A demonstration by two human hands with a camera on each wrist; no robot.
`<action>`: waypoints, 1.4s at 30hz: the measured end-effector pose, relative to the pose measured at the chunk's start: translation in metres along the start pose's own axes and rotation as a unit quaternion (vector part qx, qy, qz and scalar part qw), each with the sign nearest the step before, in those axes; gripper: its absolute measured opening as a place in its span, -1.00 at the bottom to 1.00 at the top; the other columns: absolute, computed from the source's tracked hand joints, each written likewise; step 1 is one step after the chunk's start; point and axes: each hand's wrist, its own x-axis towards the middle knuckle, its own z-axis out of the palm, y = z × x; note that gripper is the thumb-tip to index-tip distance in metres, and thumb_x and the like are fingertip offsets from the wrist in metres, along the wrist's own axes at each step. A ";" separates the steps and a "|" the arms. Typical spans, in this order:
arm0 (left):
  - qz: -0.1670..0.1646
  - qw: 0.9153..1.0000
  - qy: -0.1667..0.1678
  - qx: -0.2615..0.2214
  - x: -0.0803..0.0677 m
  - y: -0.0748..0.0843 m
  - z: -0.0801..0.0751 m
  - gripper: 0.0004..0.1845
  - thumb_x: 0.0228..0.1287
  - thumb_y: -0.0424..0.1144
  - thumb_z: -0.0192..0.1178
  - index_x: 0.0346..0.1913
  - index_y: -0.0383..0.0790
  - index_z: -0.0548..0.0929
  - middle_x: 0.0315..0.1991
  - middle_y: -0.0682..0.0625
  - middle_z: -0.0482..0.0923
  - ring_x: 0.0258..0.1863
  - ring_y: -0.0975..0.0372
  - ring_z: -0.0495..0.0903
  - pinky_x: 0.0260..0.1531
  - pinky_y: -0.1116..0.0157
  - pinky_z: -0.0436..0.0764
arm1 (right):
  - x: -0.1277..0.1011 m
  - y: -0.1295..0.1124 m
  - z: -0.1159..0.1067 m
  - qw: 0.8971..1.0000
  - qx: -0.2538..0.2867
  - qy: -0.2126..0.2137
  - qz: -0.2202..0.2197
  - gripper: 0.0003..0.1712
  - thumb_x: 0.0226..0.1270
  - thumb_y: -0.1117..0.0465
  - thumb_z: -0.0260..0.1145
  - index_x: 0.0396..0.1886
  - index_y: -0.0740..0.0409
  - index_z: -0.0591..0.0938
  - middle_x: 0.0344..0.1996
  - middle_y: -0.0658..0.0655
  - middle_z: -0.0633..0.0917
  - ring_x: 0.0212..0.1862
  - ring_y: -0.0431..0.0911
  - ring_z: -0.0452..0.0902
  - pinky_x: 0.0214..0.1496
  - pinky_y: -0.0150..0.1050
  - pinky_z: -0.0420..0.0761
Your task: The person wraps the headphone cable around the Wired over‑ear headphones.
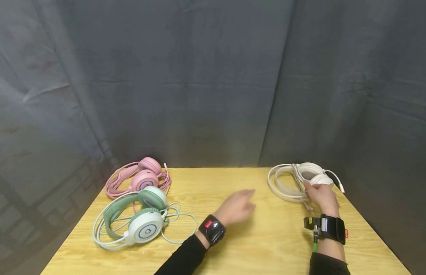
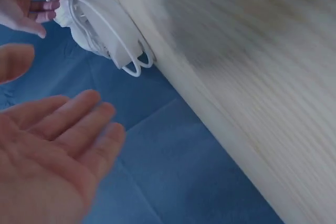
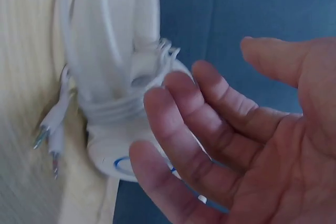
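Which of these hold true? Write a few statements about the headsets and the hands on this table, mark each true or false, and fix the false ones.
1. Three wired over-ear headsets lie on the light wooden table. True.
2. The right hand rests at the white headset with its cable wound round it. True.
3. The left hand grips the green-and-white headset. False: it hovers open over bare table, apart from that headset.
4. The pink headset lies at the table's right edge. False: it lies at the far left corner, behind the green-and-white headset.
5. The white headset's plugs show in the right wrist view. True.
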 end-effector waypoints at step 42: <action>-0.241 0.971 -0.003 0.008 -0.184 -0.091 -0.175 -0.39 -0.17 -0.27 0.54 0.06 -0.30 0.62 -0.13 -0.13 0.68 -0.09 0.05 0.64 -0.07 0.02 0.62 | -0.065 -0.141 0.146 0.900 0.013 -0.274 -0.338 -0.77 0.39 0.01 0.23 -0.27 0.04 0.68 -0.40 0.03 0.70 -0.39 -0.17 0.56 -0.32 -0.25 0.60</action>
